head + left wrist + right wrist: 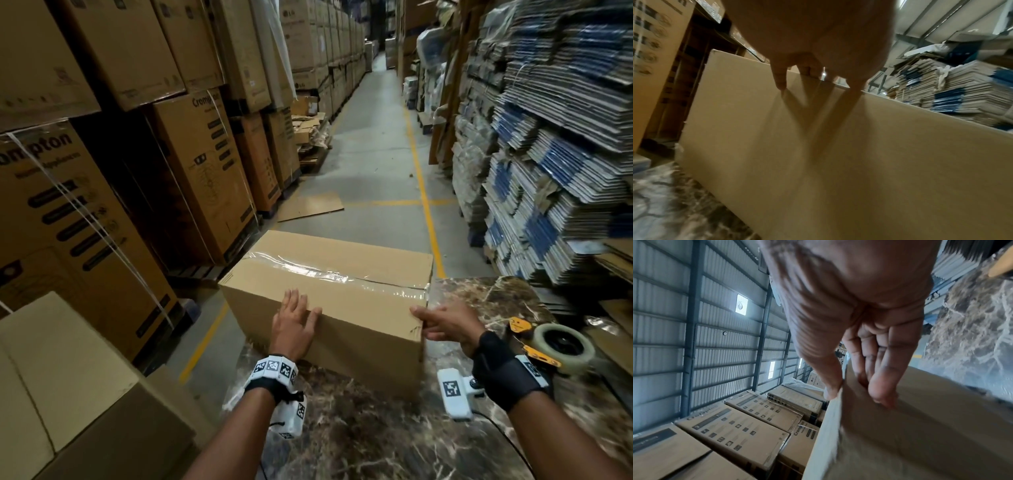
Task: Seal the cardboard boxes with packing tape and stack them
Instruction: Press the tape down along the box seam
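Pressing the taped box [329, 308], left hand [294, 325] lies flat (fingers spread); right hand [445, 327] pinches its corner.

One sealed cardboard box [329, 301] is seen on the desk [394, 438], with one strip of clear tape [339, 274] along its top. Two hands are counted on it, the left hand [294, 325] and the right hand [448, 325]. One tape dispenser [555, 342] is seen. One plain box [65, 359] is counted at lower left. One flat cardboard sheet [311, 205] is seen on the floor.
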The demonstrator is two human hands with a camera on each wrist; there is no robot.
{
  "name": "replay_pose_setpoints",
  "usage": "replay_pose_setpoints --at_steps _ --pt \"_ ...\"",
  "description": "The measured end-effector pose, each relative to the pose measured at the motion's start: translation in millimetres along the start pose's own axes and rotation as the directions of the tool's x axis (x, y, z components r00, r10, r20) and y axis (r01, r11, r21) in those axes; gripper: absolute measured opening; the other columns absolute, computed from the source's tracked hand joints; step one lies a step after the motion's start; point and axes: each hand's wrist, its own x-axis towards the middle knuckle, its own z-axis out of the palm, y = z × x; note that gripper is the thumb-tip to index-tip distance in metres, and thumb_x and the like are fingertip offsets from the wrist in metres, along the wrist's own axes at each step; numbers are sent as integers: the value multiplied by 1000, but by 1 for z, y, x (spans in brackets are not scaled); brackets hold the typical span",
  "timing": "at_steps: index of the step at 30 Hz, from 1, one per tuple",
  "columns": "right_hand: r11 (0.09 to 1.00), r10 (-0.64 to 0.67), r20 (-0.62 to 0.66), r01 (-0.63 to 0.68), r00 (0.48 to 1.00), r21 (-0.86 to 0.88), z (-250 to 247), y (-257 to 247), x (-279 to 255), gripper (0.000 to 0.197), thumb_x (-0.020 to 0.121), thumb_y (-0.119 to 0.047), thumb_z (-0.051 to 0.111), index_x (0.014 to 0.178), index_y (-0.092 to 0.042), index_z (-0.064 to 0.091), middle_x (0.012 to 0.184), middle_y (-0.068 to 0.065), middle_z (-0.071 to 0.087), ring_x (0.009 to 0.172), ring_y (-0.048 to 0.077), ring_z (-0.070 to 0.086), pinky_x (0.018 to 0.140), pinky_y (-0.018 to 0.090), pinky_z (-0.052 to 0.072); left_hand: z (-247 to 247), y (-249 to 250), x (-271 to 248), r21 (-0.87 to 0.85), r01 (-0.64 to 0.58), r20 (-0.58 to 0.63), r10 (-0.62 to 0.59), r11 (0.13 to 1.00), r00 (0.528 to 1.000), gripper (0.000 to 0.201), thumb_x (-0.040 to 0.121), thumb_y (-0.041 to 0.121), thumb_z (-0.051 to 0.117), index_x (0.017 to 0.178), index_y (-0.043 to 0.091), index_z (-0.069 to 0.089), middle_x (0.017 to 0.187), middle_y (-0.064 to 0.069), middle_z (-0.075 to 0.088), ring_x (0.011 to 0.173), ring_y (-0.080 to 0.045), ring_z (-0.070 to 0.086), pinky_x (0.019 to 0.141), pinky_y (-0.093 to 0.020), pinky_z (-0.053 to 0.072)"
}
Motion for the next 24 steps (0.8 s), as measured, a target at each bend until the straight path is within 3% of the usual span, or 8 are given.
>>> replay_pose_setpoints --at_steps 3,7,12,14,16,18,21,24 --pt "999 33 154 -34 987 6 3 1 -13 35 78 -21 88 85 11 74 74 16 71 57 19 63 52 23 58 14 22 -16 -98 -22 16 23 995 1000 73 101 64 37 161 25 26 171 8 0 155 -5 -10 126 -58 2" --pt "999 41 277 -36 960 -23 13 0 -20 44 81 -17 85 97 21 69 80 22 70 64 21 65 62 25 60 29 53 -33 -73 -47 29 49 996 998 105 79 94 21 161 29 27 171 11 -3 154 -2 -15 120 -70 -4" --pt "997 -6 373 34 928 -69 3 8 -19 13 91 -1 74 97 9 71 86 21 70 70 20 71 69 28 61 43 91 -48 76 -33 91 26 997 996 125 62 106 18 163 32 18 170 8 -13 154 -9 -21 113 -79 -10" --pt "998 -13 311 33 950 -61 -5 17 -15 13 93 3 71 103 10 70 84 21 70 70 23 70 66 29 60 46 106 -50 128 11 133 -29 992 991 128 61 106 27 163 32 8 168 6 -21 153 -14 -26 112 -80 -10" --pt "995 -49 149 61 988 -77 -15 24 -8 10 94 3 69 102 7 72 80 17 74 69 22 68 64 31 57 49 118 -50 139 57 172 -81 989 982 128 66 100 43 164 30 1 167 4 -27 152 -17 -30 112 -81 -2" --pt "978 -150 -47 142 988 -150 -26 29 5 12 97 -4 66 103 -1 76 83 7 78 75 19 70 74 37 58 52 126 -48 140 97 200 -124 985 972 125 72 89 57 164 27 -2 167 0 -29 151 -19 -31 113 -81 7" --pt "863 -388 -141 306 911 -402 -40 17 19 28 97 -2 59 120 -14 69 110 4 73 102 23 67 93 38 53 57 132 -48 147 124 213 -154 981 965 117 81 72 65 164 26 -4 166 -3 -30 151 -22 -32 114 -79 14" --pt "593 -580 66 477 812 -649 -39 -8 31 58 86 7 60 138 -17 56 134 12 58 123 34 52 103 41 41 59 135 -52 168 123 208 -157 978 965 113 84 65 66 163 28 -5 166 -1 -31 151 -21 -32 115 -77 15"
